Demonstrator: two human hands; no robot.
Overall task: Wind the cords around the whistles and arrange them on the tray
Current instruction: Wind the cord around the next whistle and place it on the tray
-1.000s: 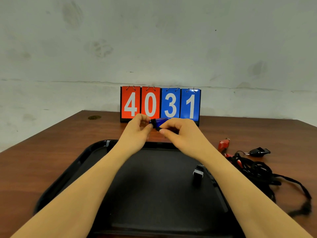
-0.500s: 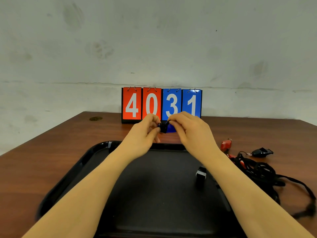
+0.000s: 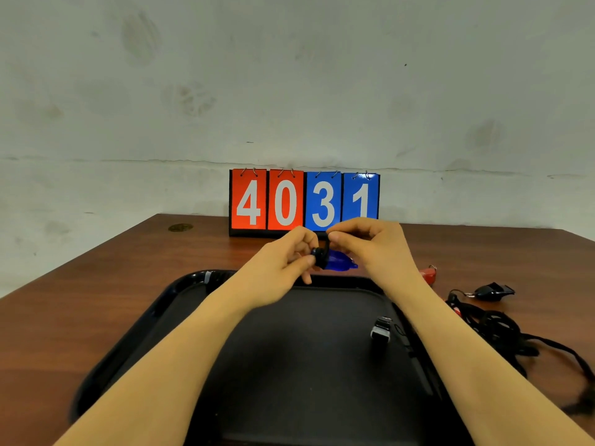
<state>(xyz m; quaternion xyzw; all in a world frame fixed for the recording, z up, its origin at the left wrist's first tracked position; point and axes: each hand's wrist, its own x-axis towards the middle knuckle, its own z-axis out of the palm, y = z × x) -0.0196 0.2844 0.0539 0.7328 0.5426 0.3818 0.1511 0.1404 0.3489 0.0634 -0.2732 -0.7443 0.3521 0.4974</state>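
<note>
While it hangs between both sets of fingers above the far rim of the tray (image 3: 180, 284), the blue whistle (image 3: 338, 262) shows only its translucent body, just below the right hand's fingertips and beside the left thumb. The left hand (image 3: 283, 262) pinches the dark wound end of it, fingers (image 3: 306, 252) curled round a black bundle; the right hand (image 3: 370, 246) has its fingers curled together on the black cord (image 3: 326, 244), which runs up from the whistle.

Judging by its look, the whistle is light, hard plastic, smooth and apt to twist in a pinch, so the body is the place to hold firmly while the limp, soft cord is drawn taut and laid on in turns; slack would let the loops slip off.

Farther from the fingers, a small dark clip-like piece (image 3: 381, 329) lies on the tray near the right forearm. On the tabletop (image 3: 96, 284) to the right lie a red whistle (image 3: 428, 275), a black whistle (image 3: 492, 291) and a tangle of black cords (image 3: 495, 329).

Against half a second ago, the right fingers have risen above the whistle and more of the blue body hangs exposed below.
</note>
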